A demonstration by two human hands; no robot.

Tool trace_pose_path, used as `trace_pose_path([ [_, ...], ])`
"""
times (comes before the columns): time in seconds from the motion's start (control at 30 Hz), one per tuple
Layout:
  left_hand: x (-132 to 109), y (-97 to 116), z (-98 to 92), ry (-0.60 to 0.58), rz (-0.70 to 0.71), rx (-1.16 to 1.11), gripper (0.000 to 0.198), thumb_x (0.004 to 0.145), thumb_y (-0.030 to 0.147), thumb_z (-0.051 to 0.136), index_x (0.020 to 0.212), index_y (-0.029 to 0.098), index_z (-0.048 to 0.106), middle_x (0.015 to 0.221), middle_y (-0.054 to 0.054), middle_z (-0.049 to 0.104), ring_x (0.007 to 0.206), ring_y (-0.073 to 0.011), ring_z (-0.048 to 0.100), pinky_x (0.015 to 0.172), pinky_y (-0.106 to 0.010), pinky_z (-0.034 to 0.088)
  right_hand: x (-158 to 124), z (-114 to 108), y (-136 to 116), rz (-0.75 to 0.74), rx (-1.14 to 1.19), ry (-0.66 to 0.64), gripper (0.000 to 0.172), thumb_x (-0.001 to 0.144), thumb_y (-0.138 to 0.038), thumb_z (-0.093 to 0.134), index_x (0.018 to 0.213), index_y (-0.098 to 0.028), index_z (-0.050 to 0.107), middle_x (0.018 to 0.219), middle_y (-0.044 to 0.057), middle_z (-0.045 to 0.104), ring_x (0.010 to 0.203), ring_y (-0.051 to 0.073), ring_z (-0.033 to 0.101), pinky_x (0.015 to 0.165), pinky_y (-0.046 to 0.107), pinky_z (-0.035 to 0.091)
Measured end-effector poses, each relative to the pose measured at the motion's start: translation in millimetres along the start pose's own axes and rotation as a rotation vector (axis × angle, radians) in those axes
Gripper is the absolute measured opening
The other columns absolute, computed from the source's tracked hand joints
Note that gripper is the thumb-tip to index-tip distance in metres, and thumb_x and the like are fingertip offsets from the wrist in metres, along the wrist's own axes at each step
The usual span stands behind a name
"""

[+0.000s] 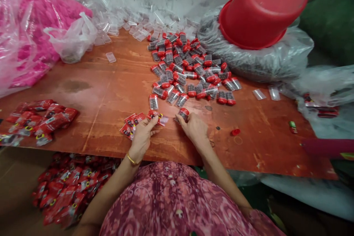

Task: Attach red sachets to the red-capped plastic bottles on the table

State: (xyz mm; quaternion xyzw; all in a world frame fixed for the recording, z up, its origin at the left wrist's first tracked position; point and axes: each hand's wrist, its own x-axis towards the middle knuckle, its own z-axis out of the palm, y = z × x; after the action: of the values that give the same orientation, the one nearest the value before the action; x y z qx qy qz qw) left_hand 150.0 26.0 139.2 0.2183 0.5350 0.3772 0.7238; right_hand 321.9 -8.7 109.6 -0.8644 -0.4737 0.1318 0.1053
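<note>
My left hand (143,132) pinches a small red printed packet (153,114) with a clear end, just above the wooden table. Under and beside that hand lie several flat red printed packets (130,123). To the right, my right hand (195,127) has its fingers closed on a small clear container with a red cap (183,112) and dark contents. A similar capped container (153,102) rests on the wood between and beyond my hands. Farther back spreads a heap of these red-capped containers (179,59).
Filled red packets (45,118) are piled at the left, with more packets (72,184) below the table edge. Clear empty cases (138,29) lie along the wall. A red bucket (265,11) stands upside down on a plastic bag (249,62). A red cap (235,132) lies at right.
</note>
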Motion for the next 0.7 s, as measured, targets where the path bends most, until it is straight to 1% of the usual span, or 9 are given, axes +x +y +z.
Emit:
trace_pose_path([
  [0.17,2,-3,-0.8,-0.030,-0.023,-0.025,0.034,0.048,0.037,0.084,0.065,0.015,0.064,0.061,0.001,0.068,0.053,-0.0090,0.061,0.050,-0.017,0.045,-4,-5,22,-0.055,0.014,-0.053,0.037,0.082,-0.053,0.052,0.089,-0.018,0.063,0.075,0.008,0.067,0.070,0.022,0.063,0.055,0.027,0.034],
  [0.3,4,-3,-3.0,-0.027,-0.052,-0.050,0.033,0.050,0.035,0.083,0.067,0.014,0.064,0.060,0.001,0.067,0.053,-0.0091,0.061,0.050,-0.017,0.045,-11,-10,28,-0.035,-0.014,-0.015,0.040,0.081,-0.054,0.052,0.094,-0.018,0.062,0.084,0.009,0.068,0.076,0.022,0.063,0.057,0.027,0.034],
  [0.4,3,-2,-1.5,-0.035,-0.075,-0.069,0.030,0.054,0.033,0.082,0.068,0.014,0.063,0.061,0.001,0.067,0.053,-0.0088,0.061,0.050,-0.017,0.045,-13,-10,24,-0.042,-0.040,-0.019,0.036,0.081,-0.052,0.054,0.090,-0.018,0.062,0.084,0.010,0.068,0.074,0.022,0.062,0.055,0.027,0.033],
  [0.57,2,1,1.2,-0.057,-0.144,-0.093,0.023,0.064,0.029,0.077,0.069,0.014,0.060,0.058,0.001,0.065,0.052,-0.0088,0.060,0.050,-0.018,0.046,-14,-9,24,-0.110,-0.029,-0.133,0.026,0.078,-0.044,0.058,0.079,-0.019,0.062,0.067,0.004,0.064,0.060,0.018,0.058,0.050,0.026,0.027],
  [0.63,1,1,0.9,-0.058,-0.147,-0.100,0.021,0.066,0.028,0.076,0.069,0.015,0.060,0.058,0.001,0.065,0.052,-0.0089,0.060,0.051,-0.018,0.046,-15,-8,28,-0.163,0.020,-0.145,0.026,0.079,-0.044,0.056,0.074,-0.019,0.061,0.064,0.003,0.062,0.057,0.017,0.055,0.050,0.025,0.027],
  [0.7,1,2,0.3,-0.057,-0.149,-0.108,0.020,0.067,0.027,0.075,0.069,0.015,0.060,0.059,0.001,0.065,0.053,-0.0090,0.061,0.051,-0.018,0.046,-18,-7,32,-0.258,0.152,-0.102,0.027,0.082,-0.043,0.052,0.073,-0.019,0.061,0.064,0.002,0.060,0.057,0.015,0.052,0.050,0.025,0.030],
])
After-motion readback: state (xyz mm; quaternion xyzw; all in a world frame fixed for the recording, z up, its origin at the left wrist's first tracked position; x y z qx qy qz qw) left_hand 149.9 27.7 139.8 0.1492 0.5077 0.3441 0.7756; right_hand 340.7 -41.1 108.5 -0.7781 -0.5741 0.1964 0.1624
